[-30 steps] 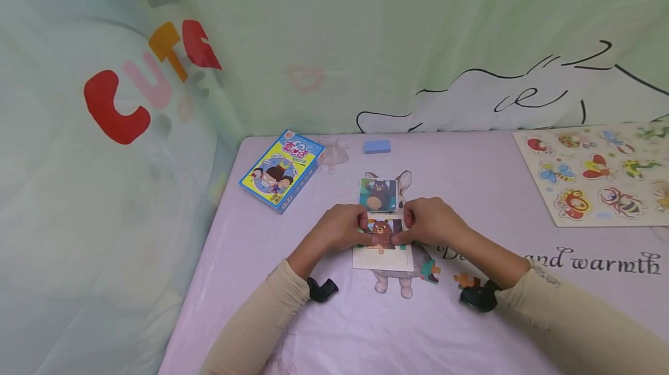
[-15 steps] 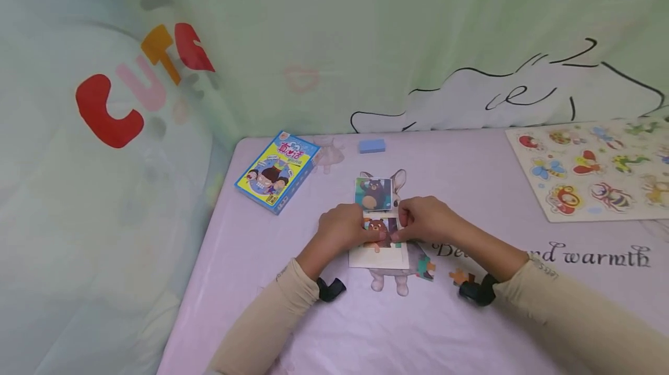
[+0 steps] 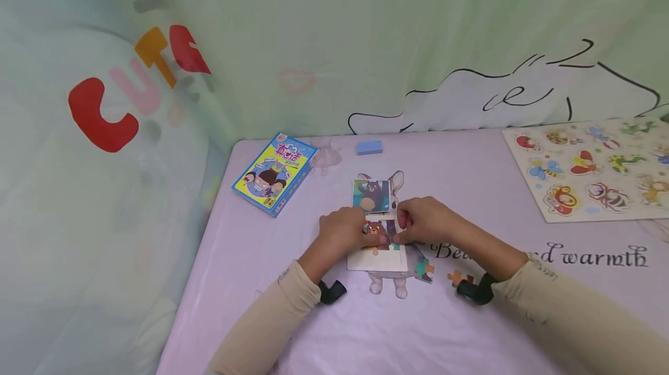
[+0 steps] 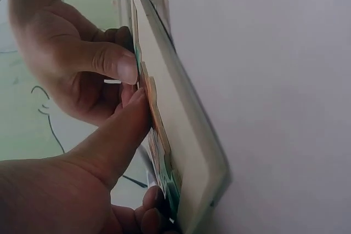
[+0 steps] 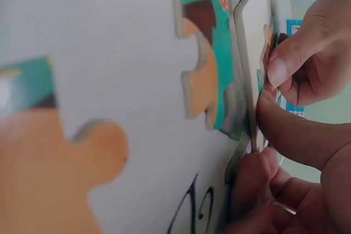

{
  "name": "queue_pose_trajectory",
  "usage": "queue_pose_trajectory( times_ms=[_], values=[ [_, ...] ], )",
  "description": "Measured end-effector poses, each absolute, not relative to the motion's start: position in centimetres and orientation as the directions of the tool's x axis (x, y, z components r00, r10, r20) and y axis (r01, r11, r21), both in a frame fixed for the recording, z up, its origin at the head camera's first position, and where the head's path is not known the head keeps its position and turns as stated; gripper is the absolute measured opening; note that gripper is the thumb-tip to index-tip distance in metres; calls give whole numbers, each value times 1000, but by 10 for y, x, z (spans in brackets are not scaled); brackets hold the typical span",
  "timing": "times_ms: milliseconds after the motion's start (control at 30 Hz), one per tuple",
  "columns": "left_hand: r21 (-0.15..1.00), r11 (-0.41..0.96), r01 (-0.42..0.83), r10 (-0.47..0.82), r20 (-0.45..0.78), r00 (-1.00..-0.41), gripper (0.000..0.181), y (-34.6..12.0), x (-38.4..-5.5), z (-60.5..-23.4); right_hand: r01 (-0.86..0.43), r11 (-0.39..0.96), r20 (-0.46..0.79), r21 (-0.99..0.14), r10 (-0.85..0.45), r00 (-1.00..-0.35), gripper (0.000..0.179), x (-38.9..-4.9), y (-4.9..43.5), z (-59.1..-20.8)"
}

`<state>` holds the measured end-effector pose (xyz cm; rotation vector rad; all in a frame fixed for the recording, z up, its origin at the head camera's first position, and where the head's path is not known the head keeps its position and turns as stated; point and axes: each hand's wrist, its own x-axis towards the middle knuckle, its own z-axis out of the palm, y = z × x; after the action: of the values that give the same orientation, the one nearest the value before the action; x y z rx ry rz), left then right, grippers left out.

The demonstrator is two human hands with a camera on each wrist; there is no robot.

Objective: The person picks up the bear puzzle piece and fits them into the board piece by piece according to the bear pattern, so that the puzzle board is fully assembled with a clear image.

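Note:
In the head view a small cream puzzle tray point(image 3: 376, 261) lies on the table, its upper part filled with joined jigsaw pieces point(image 3: 377, 229) showing a brown bear. My left hand point(image 3: 341, 232) grips the tray's left side, thumb on the pieces. From the right, my right hand point(image 3: 431, 222) pinches at the opposite edge, its thumb close to the left one. The left wrist view shows both thumbs on the pieces over the bare tray point(image 4: 184, 152). Two loose jigsaw pieces lie to the right, a green one point(image 5: 220, 86) and an orange one point(image 5: 49, 163).
Just beyond the tray sits a bear picture card point(image 3: 372, 195). Farther back are a small blue block point(image 3: 369, 148) and a blue-and-yellow box point(image 3: 275, 175). An insect puzzle board point(image 3: 593, 172) lies at the right. Curtain fabric point(image 3: 324, 44) rises along the table's back edge.
My left thumb has shifted slightly right across the pieces, closer to the right thumb. The whole head view has drifted a little left. The tray and loose pieces keep their places.

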<state>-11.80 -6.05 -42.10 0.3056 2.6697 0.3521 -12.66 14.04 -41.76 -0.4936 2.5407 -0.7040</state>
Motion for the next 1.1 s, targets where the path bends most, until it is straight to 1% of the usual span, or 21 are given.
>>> queue_pose_trajectory(
  times_ms=[67, 133, 233, 333, 433, 533, 633, 700, 800, 1100],
  values=[
    [296, 943, 155, 267, -389, -882, 50, -61, -118, -421, -211, 809, -329, -549, -441, -835, 31, -126, 140, -418],
    [323, 932, 166, 292, -392, -872, 48, -65, -119, -423, -217, 807, -320, -550, -443, -837, 32, -124, 139, -417],
    [423, 888, 181, 358, -390, -848, 37, -79, -124, -425, -238, 801, -301, -550, -455, -838, 31, -121, 139, -417],
    [544, 814, 203, 439, -347, -829, 23, -99, -130, -426, -278, 770, -271, -575, -500, -823, 28, -118, 143, -419],
    [608, 762, 223, 485, -308, -819, 21, -115, -135, -427, -308, 730, -267, -610, -555, -788, 24, -117, 152, -419],
    [614, 758, 220, 491, -315, -812, 23, -122, -137, -428, -342, 697, -283, -631, -617, -735, 20, -112, 162, -415],
    [611, 762, 214, 488, -325, -810, 24, -123, -137, -430, -376, 664, -291, -646, -670, -683, 26, -103, 172, -411],
    [601, 768, 223, 488, -323, -811, 25, -123, -138, -432, -396, 653, -293, -646, -691, -661, 29, -97, 178, -411],
    [588, 774, 237, 491, -320, -810, 26, -124, -138, -432, -406, 652, -302, -640, -700, -647, 32, -92, 182, -413],
    [583, 771, 256, 503, -311, -807, 26, -126, -138, -432, -411, 695, -349, -590, -679, -646, 28, -90, 178, -415]
  ],
)
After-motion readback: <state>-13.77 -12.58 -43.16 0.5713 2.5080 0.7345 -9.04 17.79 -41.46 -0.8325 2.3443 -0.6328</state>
